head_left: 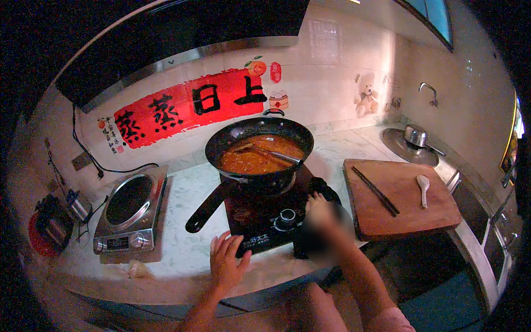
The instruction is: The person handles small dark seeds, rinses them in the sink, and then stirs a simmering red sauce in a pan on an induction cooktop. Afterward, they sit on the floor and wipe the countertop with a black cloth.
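Fingers spread, my left hand (pixel 228 257) lies at the front left corner of a black induction cooktop (pixel 261 224) and holds nothing. Beyond it, a black wok (pixel 215 145) contains orange-red soup or sauce (pixel 251 162). A utensil with a metal handle (pixel 288 157) leans inside the wok. The wok's long black handle (pixel 207 208) points towards the front left. My right hand (pixel 318 209) reaches to the cooktop's right side, over a dark, soft-looking thing (pixel 327 191). A blurred patch covers part of this hand, so its grip is unclear. The control knob (pixel 286 218) sits between both hands.
On the right, a wooden cutting board (pixel 398 176) bears dark chopsticks (pixel 375 191) and a white spoon (pixel 423 189). Behind it, a small saucepan (pixel 416 136) stands on a round metal surface (pixel 394 143). To the left are a silver-framed cooktop (pixel 157 207) and a small pale lump (pixel 139 269).
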`<state>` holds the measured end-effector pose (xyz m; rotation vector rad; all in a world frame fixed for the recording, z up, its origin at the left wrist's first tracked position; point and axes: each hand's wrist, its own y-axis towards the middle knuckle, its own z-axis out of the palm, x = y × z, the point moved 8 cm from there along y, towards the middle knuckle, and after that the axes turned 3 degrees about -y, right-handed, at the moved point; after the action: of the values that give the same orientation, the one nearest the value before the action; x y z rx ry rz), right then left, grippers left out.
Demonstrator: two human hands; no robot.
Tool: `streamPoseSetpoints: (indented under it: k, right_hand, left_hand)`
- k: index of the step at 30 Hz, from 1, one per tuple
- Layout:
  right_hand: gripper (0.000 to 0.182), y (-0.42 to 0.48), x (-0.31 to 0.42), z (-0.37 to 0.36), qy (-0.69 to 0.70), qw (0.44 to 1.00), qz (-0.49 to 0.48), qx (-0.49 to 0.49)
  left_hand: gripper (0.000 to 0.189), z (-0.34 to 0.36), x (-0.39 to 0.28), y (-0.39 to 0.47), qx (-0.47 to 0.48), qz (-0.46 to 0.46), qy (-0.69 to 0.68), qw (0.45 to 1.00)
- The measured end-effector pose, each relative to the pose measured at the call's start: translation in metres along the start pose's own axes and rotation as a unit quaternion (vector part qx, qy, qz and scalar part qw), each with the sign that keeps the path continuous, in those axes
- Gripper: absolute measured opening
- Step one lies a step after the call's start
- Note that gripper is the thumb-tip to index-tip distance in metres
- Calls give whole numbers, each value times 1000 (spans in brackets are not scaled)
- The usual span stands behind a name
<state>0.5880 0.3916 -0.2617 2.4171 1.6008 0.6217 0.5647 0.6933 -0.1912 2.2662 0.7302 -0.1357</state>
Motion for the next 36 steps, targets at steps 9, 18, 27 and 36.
streamPoseSetpoints:
  k: [9,18,27,36]
  right_hand:
    - [55,57,-40,9,23,996,90,-18]
    - [62,27,-55,-20,68,970,226,-50]
    - [56,-37,-32,-38,-71,970,204,-112]
    - [48,-117,63,-27,-143,975,69,-154]
  left_hand:
    - [26,7,16,14,-121,-14,17,992]
    - [24,4,26,20,-153,-11,-35,988]
    - [23,-5,26,22,-180,-21,-47,982]
    - [22,-8,34,20,-202,-51,-62,976]
